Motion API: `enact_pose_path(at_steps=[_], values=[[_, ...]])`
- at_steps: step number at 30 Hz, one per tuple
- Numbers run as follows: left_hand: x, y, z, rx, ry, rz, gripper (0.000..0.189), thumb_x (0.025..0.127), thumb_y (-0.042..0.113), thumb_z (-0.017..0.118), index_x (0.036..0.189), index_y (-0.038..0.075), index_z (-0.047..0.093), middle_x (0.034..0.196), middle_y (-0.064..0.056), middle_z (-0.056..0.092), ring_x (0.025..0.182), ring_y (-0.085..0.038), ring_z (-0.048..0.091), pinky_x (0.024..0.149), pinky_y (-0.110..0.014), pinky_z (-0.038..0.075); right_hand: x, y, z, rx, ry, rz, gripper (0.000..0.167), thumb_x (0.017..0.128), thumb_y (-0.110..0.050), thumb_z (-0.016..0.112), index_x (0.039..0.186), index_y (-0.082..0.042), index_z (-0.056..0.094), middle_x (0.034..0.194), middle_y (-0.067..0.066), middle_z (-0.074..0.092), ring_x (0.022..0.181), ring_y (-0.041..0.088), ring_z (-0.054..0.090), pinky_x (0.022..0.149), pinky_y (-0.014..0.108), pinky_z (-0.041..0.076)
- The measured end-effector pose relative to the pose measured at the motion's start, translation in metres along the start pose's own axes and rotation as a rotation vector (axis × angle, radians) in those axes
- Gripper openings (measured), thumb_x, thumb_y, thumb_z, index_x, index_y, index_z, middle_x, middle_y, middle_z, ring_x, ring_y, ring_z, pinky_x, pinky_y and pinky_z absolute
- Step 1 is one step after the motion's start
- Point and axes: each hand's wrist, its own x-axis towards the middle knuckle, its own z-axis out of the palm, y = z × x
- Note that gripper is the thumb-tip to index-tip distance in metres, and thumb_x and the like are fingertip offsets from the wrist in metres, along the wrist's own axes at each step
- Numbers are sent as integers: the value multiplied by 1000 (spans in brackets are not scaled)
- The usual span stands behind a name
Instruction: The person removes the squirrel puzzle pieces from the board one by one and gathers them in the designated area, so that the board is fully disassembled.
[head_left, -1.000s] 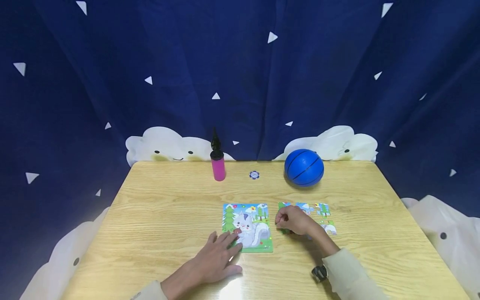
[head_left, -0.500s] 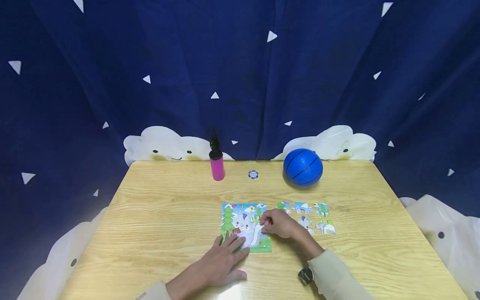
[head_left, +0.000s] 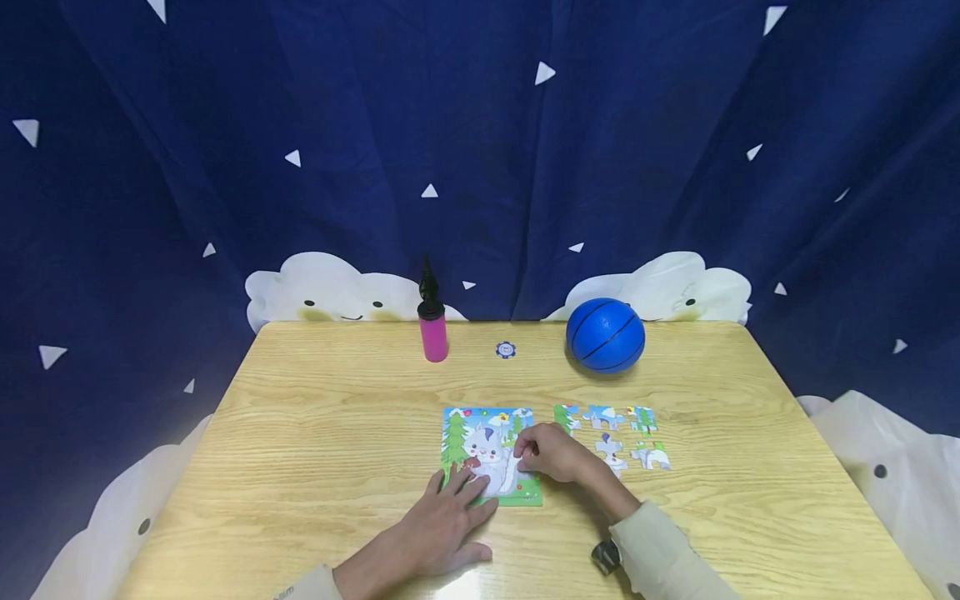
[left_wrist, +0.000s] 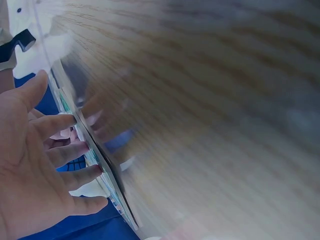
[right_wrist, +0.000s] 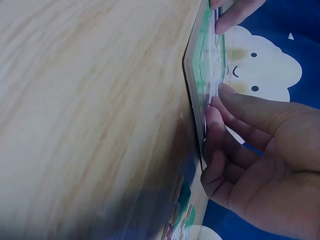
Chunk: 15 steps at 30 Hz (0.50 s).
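Note:
A flat puzzle board (head_left: 491, 421) with a squirrel picture lies on the table. My left hand (head_left: 442, 533) rests with spread, straight fingers on its lower left part; the left wrist view shows these fingers (left_wrist: 80, 177) at the board's edge. My right hand (head_left: 555, 454) is over the right side, at the squirrel's tail. Its thumb and curled fingers (right_wrist: 214, 132) come together low at the board, pinching what seems a puzzle piece, almost wholly hidden. Several loose puzzle pieces (head_left: 603, 417) lie to the right, partly behind the right hand.
A blue ball (head_left: 606, 336) sits at the back right of the wooden table (head_left: 337, 400). A pink and black hand pump (head_left: 433, 333) stands at the back left. Between them lies a blue and white poker chip (head_left: 506, 350). A dark blue curtain (head_left: 480, 150) hangs behind.
My right hand has moved left from the loose pieces onto the board's right side, shifting only slightly in the last half second. My left hand has slid slightly right on the board.

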Motion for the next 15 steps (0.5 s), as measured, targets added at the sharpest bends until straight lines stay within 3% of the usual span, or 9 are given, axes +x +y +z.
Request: enact_pose_path(at_steps=[15], values=[[0,1,-3,-25,-31,-16,61,92,61,39,139,22,49,147,-10,44,136,-37,37,101,-60,38,2,-2,2,4,30,-28,6,82,-3,67,81,-7,62,68,-4,56,61,6,48,56,19,40]])
